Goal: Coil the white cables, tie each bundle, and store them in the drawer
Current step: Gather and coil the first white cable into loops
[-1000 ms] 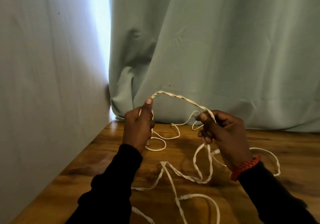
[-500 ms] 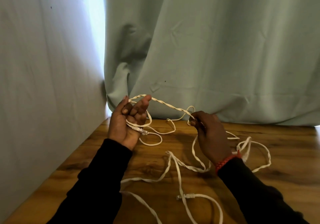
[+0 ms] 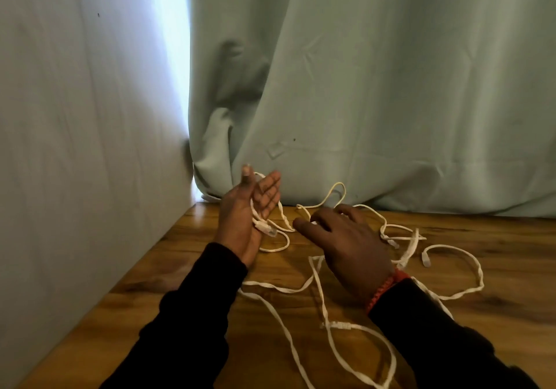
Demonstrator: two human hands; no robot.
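White flat cables [image 3: 322,304] lie in loose tangled loops across the wooden table [image 3: 496,337]. My left hand [image 3: 240,220] is raised at the table's back left, palm turned right, fingers and thumb straight. A few turns of cable run across its palm, and a clear plug [image 3: 266,227] rests at the heel of the hand. My right hand [image 3: 346,241] hovers palm down over the strands in the middle, fingers spread and relaxed, holding nothing. Other plugs lie at the right [image 3: 425,260] and at the front [image 3: 340,325]. No drawer is in view.
A pale green curtain [image 3: 391,87] hangs along the table's back edge and bunches at the corner. A grey cloth-covered wall [image 3: 75,148] borders the table on the left. Bright light shows through the gap between them.
My right hand let go of the twisted strand and dropped toward the table with fingers spread. My left hand uncurled its fingers, and the cable now lies loose across its palm.
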